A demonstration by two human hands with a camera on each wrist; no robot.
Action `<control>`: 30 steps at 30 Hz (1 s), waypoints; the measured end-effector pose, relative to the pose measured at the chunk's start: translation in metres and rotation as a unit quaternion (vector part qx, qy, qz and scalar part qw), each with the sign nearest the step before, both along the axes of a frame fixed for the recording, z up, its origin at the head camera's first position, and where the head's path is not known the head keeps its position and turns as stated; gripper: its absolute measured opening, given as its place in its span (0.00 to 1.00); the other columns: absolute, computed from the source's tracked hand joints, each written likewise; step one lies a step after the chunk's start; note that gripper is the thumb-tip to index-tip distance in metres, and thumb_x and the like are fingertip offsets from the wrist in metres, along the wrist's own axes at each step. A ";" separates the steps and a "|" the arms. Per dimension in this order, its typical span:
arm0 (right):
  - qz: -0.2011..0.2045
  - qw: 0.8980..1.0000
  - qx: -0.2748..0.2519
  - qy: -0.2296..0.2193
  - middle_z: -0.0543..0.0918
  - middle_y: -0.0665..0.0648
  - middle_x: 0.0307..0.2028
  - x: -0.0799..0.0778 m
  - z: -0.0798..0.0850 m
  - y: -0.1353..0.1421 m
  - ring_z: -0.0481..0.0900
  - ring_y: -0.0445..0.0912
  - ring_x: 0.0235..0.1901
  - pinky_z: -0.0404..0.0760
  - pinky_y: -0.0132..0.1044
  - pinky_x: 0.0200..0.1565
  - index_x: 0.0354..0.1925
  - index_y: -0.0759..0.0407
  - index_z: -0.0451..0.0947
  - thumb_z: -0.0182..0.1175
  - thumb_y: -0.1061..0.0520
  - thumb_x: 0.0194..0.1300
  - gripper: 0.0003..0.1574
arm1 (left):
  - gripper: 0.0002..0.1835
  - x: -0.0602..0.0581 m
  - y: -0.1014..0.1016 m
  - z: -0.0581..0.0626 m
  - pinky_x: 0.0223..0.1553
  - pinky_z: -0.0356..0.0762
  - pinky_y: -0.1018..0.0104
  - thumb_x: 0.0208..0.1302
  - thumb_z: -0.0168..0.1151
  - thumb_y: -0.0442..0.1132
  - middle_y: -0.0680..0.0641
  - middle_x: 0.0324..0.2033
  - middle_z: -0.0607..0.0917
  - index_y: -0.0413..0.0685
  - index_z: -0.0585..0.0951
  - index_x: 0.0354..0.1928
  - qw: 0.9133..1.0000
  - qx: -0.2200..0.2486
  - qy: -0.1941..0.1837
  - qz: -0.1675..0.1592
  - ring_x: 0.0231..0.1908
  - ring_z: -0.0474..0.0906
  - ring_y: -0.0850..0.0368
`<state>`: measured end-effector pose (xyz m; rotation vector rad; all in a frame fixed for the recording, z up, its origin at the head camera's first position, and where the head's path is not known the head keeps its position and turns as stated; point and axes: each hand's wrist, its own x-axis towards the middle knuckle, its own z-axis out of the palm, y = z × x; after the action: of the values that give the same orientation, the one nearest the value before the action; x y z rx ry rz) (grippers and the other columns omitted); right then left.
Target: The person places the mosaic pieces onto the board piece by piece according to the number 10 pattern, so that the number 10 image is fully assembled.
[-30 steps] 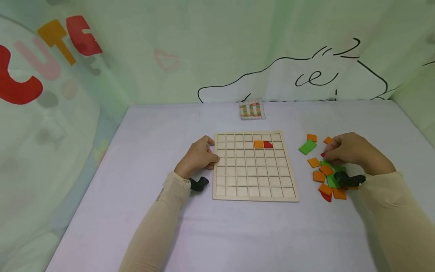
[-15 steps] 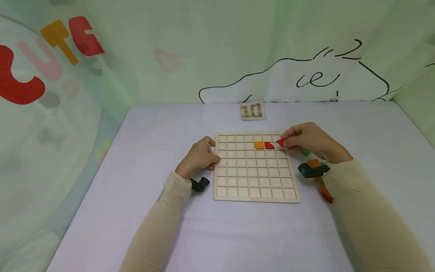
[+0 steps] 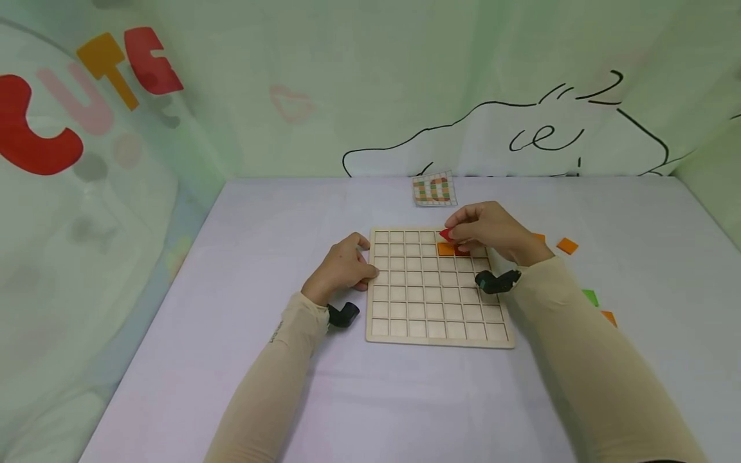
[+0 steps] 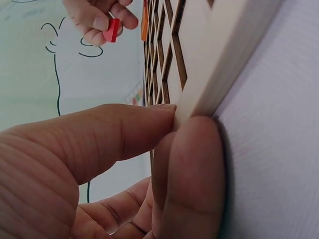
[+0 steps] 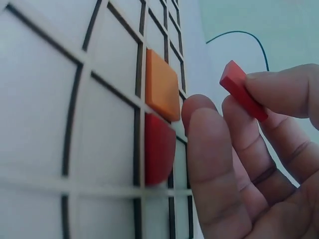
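My left hand (image 3: 343, 265) holds the left edge of a pale wooden grid board (image 3: 405, 343). In the left wrist view its thumb lies on the rim and a finger bears on the side. Over the board's far rows, my right hand (image 3: 494, 231) pinches a small red tile (image 5: 243, 92) with one rounded side between thumb and finger. The right wrist view shows that tile raised off the grid. Below it, an orange square tile (image 5: 162, 87) and another red tile (image 5: 159, 149) sit in neighbouring cells. In the head view the right fingers partly cover the placed red tile.
A small printed card (image 3: 434, 190) with a coloured grid pattern lies behind the board. Loose orange tiles (image 3: 567, 245) and a green tile (image 3: 590, 297) show around the right sleeve, which hides part of that area. A patterned curtain (image 3: 260, 83) hangs behind the table.
From the loose tiles at the right, my right hand has carried the red tile leftwards to above the far rows of the board. My left hand stays at the board's edge.
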<state>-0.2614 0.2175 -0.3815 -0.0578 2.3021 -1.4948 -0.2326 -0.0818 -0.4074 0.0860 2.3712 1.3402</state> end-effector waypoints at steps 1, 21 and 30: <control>0.001 1.000 -0.004 -0.002 0.83 0.58 0.47 -0.001 0.000 -0.002 0.86 0.45 0.41 0.89 0.35 0.45 0.55 0.69 0.76 0.64 0.60 0.73 0.18 | 0.29 0.000 0.000 0.000 0.27 0.88 0.67 0.64 0.70 0.27 0.43 0.35 0.79 0.39 0.70 0.64 1.000 0.001 -0.002 0.001 0.25 0.82 0.56; 0.014 1.000 0.020 0.011 0.87 0.56 0.44 -0.005 0.001 -0.010 0.86 0.44 0.41 0.89 0.35 0.44 0.54 0.68 0.78 0.64 0.58 0.74 0.17 | 0.29 0.000 -0.001 -0.002 0.28 0.88 0.66 0.63 0.70 0.27 0.43 0.35 0.79 0.38 0.71 0.64 1.000 0.007 0.002 0.000 0.25 0.83 0.56; 0.037 0.999 0.021 -0.014 0.88 0.58 0.41 -0.007 0.000 -0.015 0.86 0.45 0.37 0.89 0.36 0.40 0.54 0.71 0.80 0.64 0.61 0.72 0.17 | 0.28 0.000 -0.001 -0.002 0.27 0.88 0.66 0.63 0.70 0.27 0.43 0.34 0.79 0.38 0.71 0.64 1.000 0.009 0.005 0.000 0.25 0.83 0.56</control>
<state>-0.2682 0.2021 -0.3814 -0.1088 2.2837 -1.4019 -0.2329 -0.0826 -0.4095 0.0991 2.3678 1.3631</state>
